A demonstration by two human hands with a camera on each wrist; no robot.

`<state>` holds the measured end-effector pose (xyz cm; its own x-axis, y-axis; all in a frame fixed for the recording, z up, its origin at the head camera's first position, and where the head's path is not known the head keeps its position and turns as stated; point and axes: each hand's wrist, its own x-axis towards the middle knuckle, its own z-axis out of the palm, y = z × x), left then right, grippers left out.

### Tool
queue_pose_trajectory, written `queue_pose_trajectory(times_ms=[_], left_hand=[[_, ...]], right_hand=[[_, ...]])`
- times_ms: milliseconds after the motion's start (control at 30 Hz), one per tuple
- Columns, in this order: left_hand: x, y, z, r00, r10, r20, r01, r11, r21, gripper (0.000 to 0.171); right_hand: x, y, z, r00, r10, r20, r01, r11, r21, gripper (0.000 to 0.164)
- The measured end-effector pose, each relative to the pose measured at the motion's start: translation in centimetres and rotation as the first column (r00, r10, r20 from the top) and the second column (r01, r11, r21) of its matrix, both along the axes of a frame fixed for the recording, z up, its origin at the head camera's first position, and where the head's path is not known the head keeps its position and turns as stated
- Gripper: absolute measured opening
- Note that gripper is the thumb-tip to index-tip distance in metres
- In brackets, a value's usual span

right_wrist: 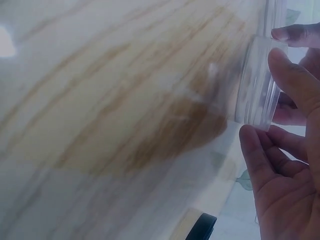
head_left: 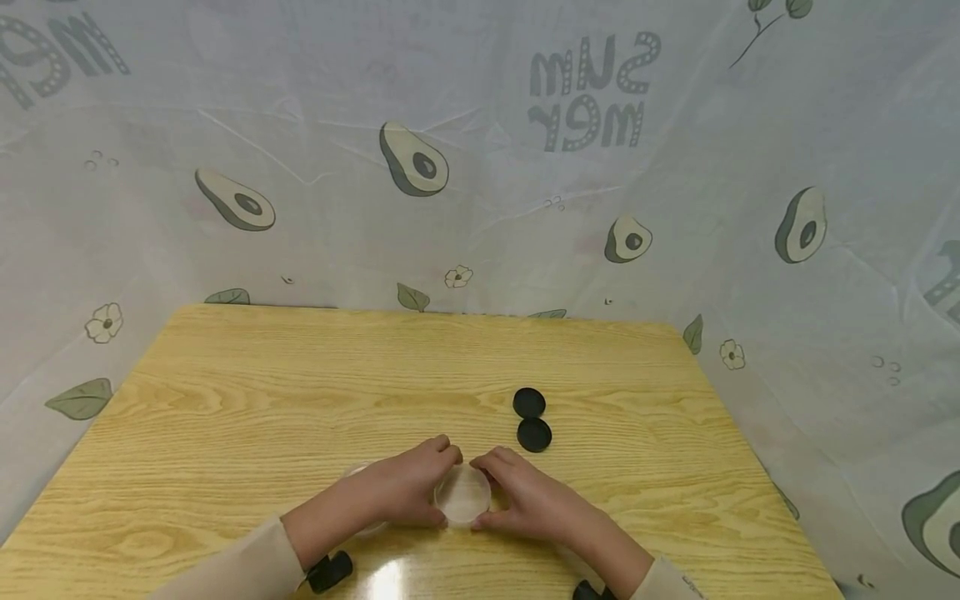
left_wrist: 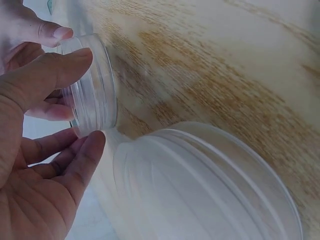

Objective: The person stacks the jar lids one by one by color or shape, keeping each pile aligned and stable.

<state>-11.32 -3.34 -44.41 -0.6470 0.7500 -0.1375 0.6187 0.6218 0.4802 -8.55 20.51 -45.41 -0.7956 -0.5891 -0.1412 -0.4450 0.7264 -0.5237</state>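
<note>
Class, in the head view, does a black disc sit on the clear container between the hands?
No, both black discs lie on the table beyond the right hand, apart from the clear container.

You face a pale cloth [head_left: 322, 75] beyond the wooden table [head_left: 262, 400]. On it you see printed avocados [head_left: 414, 160], flowers [head_left: 103, 323], leaves [head_left: 81, 400] and mirrored grey lettering [head_left: 588, 90].

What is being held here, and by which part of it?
A clear round container, by its side wall: the left hand and right hand grip it from opposite sides.
</note>
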Motion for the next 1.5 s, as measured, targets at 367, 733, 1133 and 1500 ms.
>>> queue_pose_trajectory(times_ms=[367, 733, 1133, 1500], left_hand=[[0.2, -0.01, -0.3, 0.999, -0.006, -0.038, 0.006, 1.0, -0.01, 0.068], [0.2, 0.05, -0.33, 0.999, 0.004, -0.048, -0.005, 1.0, -0.015, 0.066], [0.18, 0.08, -0.23, 0.999, 0.012, -0.04, -0.012, 1.0, -0.02, 0.07], [0.31, -0.01, -0.13, 0.999, 0.006, -0.041, -0.007, 0.999, -0.037, 0.076]], right_hand=[[0.28, 0.27, -0.35, 1.0, 0.002, 0.012, -0.002, 0.999, -0.048, 0.067], [0.47, 0.1, -0.45, 1.0, -0.013, -0.013, 0.012, 0.999, -0.036, 0.068], [0.39, 0.0, -0.38, 1.0, -0.016, -0.015, 0.016, 0.999, -0.033, 0.068], [0.59, 0.06, -0.65, 0.999, -0.017, -0.032, 0.015, 0.999, -0.049, 0.07]])
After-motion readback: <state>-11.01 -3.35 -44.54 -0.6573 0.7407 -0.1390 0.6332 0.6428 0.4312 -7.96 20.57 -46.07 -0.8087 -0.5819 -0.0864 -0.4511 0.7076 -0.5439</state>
